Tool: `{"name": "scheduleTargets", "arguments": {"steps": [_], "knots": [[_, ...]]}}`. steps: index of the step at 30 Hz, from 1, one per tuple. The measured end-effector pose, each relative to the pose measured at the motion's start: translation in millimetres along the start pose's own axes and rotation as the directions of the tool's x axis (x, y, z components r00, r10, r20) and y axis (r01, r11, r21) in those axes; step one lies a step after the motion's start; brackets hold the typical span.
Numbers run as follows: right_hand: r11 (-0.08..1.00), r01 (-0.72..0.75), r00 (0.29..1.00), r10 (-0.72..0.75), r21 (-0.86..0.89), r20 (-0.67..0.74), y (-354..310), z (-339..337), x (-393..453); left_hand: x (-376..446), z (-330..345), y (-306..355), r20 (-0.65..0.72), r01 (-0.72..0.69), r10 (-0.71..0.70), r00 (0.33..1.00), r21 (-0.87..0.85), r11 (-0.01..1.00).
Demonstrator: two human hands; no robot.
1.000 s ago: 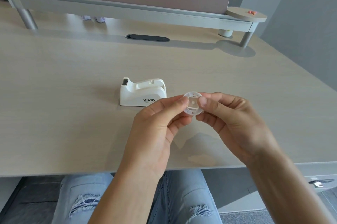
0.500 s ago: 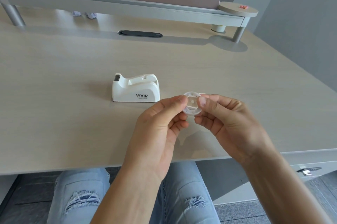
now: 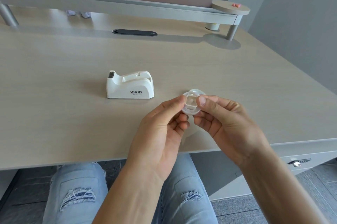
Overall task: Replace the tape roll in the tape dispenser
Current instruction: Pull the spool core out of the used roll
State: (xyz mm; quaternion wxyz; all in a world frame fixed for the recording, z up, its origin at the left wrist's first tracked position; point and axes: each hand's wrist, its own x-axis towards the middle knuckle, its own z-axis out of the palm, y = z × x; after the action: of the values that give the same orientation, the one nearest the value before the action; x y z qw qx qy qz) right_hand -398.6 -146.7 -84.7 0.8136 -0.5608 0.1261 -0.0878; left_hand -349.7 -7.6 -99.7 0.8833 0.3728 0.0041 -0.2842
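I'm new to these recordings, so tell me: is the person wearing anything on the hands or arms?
No. The left hand and right hand are bare: no gloves, rings, watch or bands show. Both forearms are uncovered as far as the picture reaches, with no sleeves in view. The nails are short and unpainted. Below the desk, light blue ripped jeans show.

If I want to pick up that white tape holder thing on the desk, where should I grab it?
Grab the tape dispenser from above, across its two long flat sides, near the rounded back end. It stands upright on the desk, so those sides are free and flat for your fingers. Stay away from the front tip, where the cutter sits. Both hands are busy with the tape roll now.
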Motion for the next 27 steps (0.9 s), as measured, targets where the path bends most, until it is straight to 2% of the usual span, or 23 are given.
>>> {"name": "scheduleTargets", "arguments": {"steps": [3,4,6,8,10,13,16,23,25,27], "knots": [[1.000,0.025,1.000,-0.025,-0.005,-0.008,3,-2,-2,-2,0,-3,-0.028,-0.020,0.021,0.999,0.022,1.000],[0.997,0.064,0.998,-0.065,-0.034,-0.018,4,-3,-2,-2,0,-4,-0.042,-0.036,0.037,0.998,0.039,0.999],[0.957,0.212,0.972,-0.228,-0.199,-0.063,7,-6,-5,-2,0,-7,-0.079,-0.077,0.083,0.993,0.081,0.994],[0.840,0.372,0.900,-0.431,-0.395,-0.069,11,-10,-8,-2,0,-12,-0.115,-0.130,0.146,0.982,0.139,0.982],[0.722,0.469,0.842,-0.539,-0.509,0.012,14,-13,-12,-2,-1,-16,-0.139,-0.184,0.216,0.966,0.213,0.960],[0.589,0.515,0.805,-0.582,-0.623,0.116,20,-22,-16,-3,-2,-21,-0.155,-0.224,0.276,0.949,0.290,0.931],[0.484,0.520,0.768,-0.625,-0.703,0.138,21,-31,-18,-3,0,-26,-0.154,-0.222,0.286,0.946,0.333,0.916],[0.451,0.525,0.761,-0.628,-0.722,0.162,20,-42,-24,3,5,-35,-0.142,-0.225,0.303,0.942,0.402,0.888],[0.476,0.505,0.774,-0.618,-0.720,0.134,21,-46,-25,6,6,-38,-0.132,-0.228,0.322,0.937,0.466,0.855],[0.560,0.476,0.793,-0.606,-0.678,0.055,23,-50,-25,10,6,-41,-0.100,-0.271,0.404,0.909,0.596,0.756]]}}
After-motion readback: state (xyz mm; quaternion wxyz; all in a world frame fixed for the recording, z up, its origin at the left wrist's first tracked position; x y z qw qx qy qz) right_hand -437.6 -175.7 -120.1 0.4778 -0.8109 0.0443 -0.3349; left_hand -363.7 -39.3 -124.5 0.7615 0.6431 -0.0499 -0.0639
